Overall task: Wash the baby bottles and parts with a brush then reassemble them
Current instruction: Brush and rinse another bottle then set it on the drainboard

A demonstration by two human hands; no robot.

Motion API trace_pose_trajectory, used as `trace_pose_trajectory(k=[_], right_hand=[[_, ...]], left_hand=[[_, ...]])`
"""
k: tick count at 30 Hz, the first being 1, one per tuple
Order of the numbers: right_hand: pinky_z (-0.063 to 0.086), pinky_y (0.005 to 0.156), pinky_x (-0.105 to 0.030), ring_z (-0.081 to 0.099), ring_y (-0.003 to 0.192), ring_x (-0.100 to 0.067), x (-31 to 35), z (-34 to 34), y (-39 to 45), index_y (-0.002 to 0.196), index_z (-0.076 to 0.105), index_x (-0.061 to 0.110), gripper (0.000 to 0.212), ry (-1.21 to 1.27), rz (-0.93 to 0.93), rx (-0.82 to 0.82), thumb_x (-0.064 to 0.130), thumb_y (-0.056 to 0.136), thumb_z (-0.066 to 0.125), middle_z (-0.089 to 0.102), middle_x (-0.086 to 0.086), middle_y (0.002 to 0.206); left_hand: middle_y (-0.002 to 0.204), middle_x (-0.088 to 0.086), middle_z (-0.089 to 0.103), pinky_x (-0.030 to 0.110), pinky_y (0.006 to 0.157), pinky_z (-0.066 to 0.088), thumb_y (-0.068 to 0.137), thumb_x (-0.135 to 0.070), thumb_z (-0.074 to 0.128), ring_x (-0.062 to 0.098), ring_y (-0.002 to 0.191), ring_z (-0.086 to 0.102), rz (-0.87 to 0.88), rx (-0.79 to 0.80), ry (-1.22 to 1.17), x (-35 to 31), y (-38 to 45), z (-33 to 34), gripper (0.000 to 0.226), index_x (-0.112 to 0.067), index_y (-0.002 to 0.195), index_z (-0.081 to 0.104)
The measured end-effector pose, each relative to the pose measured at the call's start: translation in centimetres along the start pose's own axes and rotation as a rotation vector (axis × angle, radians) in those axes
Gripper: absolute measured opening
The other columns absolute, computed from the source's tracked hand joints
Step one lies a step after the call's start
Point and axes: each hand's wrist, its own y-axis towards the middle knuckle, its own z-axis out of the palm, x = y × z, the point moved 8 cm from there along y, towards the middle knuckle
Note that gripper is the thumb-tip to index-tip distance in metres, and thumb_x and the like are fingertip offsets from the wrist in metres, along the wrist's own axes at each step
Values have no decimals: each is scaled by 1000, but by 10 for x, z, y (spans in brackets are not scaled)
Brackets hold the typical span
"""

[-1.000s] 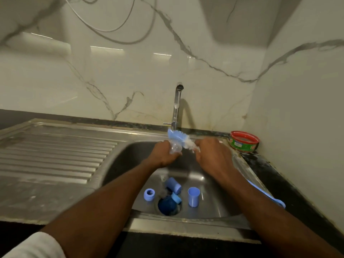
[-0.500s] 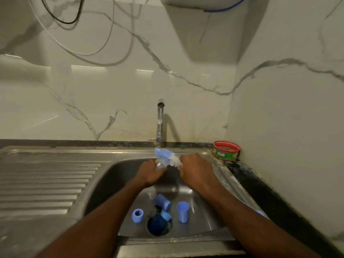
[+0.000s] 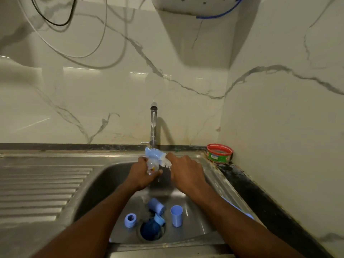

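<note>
Over the steel sink (image 3: 89,185), my left hand (image 3: 143,175) grips a small clear baby bottle (image 3: 152,165). My right hand (image 3: 186,174) holds a blue and white bottle brush (image 3: 156,155), whose bristle head lies across the top of the bottle, just under the tap (image 3: 153,125). On the sink floor stand a blue cap (image 3: 176,216) upright, another blue cap (image 3: 157,204) on its side, and a blue ring (image 3: 130,220). A dark blue piece (image 3: 149,230) sits in the drain with a light blue part (image 3: 159,219) on it.
A ribbed steel draining board (image 3: 41,187) lies to the left. A red and green tub (image 3: 219,153) stands on the dark counter at the back right corner. A blue strip (image 3: 240,209) lies along the sink's right rim. Marble walls close the back and right.
The view has tilted up, so hands and sink sit lower in the frame. Both hands stay together under the tap with the brush against the bottle; the parts on the sink floor have not moved.
</note>
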Motion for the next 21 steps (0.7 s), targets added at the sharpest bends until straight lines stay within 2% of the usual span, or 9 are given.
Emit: trace_pose_trajectory(k=[2,3,6,8,10,12,14,18,21], right_hand=[[38,71,-34,65,102,-29,1,0,5,133,51,31,38,6,14,-21,27,96,58,67,-5,115],[39,72,-34,65,102,-28,2,1,8,132,52,31,35,2,27,-23,31,97,57,67,-5,116],[49,83,-35,65,104,-25,3,6,17,125,57,30,26,-27,62,-7,38,101,52,67,-3,117],[51,85,-35,65,103,-24,4,9,18,124,58,30,25,-26,63,7,36,100,54,67,-2,116],[47,79,-32,65,101,-23,6,8,13,125,57,32,27,-28,43,6,35,98,58,67,-1,115],[42,75,-32,65,101,-24,7,5,5,129,56,34,34,-32,11,5,32,96,61,67,-1,115],[38,72,-32,65,102,-25,8,4,0,134,54,34,41,-47,-2,4,25,94,61,67,-3,115],[39,72,-32,65,99,-26,4,8,10,132,52,31,35,-13,58,-7,30,97,57,67,-4,115],[45,76,-34,65,101,-26,6,8,19,130,54,29,30,-30,61,-11,35,100,53,67,-4,115]], left_hand=[[100,-9,60,23,85,48,98,-29,66,8,101,64,73,64,-26,-12,-4,4,14,-23,107,56],[97,-13,60,21,86,49,99,-23,63,0,97,64,150,102,-37,-24,-7,8,8,-27,103,58],[96,-20,55,8,82,40,96,-17,69,-7,86,58,215,136,-26,-38,-12,18,18,-25,105,55],[105,-12,58,16,89,43,88,-33,77,1,97,58,127,99,-7,-28,-8,14,38,-20,117,56],[118,-4,64,30,96,51,71,-61,77,13,109,63,17,52,35,-11,-3,7,76,-17,130,56],[129,3,62,36,103,49,74,-61,77,19,117,60,-38,37,102,-2,-2,1,84,-15,139,50],[132,5,58,34,104,44,85,-46,78,22,122,57,-38,3,134,0,-2,-3,71,-11,139,48],[128,5,62,29,103,44,99,-29,64,18,120,59,110,112,-3,-19,-8,9,38,-10,132,58],[118,-2,60,25,96,44,99,-23,65,13,112,59,139,111,-20,-31,-10,13,32,-11,128,59]])
